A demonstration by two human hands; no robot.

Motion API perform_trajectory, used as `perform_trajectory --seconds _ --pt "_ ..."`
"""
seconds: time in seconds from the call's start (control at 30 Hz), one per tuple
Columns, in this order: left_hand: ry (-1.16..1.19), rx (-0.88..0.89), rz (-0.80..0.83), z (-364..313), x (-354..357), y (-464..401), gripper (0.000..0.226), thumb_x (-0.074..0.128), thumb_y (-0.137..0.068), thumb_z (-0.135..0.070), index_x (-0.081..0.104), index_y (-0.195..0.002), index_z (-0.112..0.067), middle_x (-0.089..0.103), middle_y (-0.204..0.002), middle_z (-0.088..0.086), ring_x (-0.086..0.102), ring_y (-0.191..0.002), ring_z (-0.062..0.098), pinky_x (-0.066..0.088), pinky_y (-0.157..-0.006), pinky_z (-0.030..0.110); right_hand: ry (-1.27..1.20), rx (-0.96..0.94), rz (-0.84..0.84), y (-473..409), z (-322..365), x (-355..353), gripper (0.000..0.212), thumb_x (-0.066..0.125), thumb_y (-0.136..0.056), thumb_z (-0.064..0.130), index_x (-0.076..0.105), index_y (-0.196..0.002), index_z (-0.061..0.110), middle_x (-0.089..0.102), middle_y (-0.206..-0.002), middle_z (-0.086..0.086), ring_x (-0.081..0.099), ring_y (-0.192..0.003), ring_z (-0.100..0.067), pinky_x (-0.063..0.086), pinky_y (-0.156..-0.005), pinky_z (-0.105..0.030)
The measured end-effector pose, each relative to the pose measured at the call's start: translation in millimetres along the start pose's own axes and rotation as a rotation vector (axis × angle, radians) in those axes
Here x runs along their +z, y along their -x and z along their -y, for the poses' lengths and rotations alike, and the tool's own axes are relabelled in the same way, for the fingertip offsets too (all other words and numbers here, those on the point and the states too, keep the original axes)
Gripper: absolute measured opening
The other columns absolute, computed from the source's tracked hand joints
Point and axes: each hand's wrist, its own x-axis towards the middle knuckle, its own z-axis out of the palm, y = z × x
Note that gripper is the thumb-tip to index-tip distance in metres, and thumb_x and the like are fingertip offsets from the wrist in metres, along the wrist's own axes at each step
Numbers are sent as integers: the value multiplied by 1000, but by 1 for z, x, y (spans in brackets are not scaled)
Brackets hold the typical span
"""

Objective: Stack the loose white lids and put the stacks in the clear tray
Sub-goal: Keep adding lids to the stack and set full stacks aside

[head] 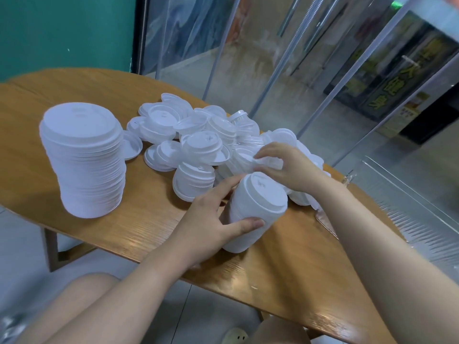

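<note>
Now the left hand (211, 219) grips a tilted stack (253, 207) on the bench (139, 219), while the right hand (285, 167) pinches a lid (269, 163) over the loose pile (198, 135), half hiding it; a tall stack (83, 160) stands left, and the clear tray (407, 209) is cut off at right.

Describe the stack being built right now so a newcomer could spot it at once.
On the wooden table, look at the near edge, in front of the loose lid pile. The small stack leans there, gripped by the left hand. Unlike the tall stack standing free, it is shorter, tilted and held.
</note>
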Motion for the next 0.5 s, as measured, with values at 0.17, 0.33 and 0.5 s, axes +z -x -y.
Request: perform_trajectory --seconds 0.17,0.33,0.5 --pt "0 -4 16 -2 -1 0 71 88 -75 -48 52 -136 -55 63 -128 -25 58 -119 0 57 -95 41 23 0 65 -22 -9 13 26 79 -90 36 77 -113 24 66 -118 19 61 -116 -6 47 -105 -32" --pt "-7 -3 23 -2 -2 -3 72 87 -74 -50 52 -138 -52 63 -129 -26 58 -121 0 53 -100 36 -47 -33 -23 -24 -8 13 12 75 -95 25 79 -101 15 73 -109 11 64 -102 -1 45 -92 -12" --pt "-7 7 25 -3 -2 -3 72 85 -73 -52 53 -137 -52 64 -127 -28 58 -121 -2 48 -102 24 -56 -2 -37 -21 -7 9 7 77 -93 21 75 -94 15 74 -97 8 66 -94 -5 50 -89 -21"
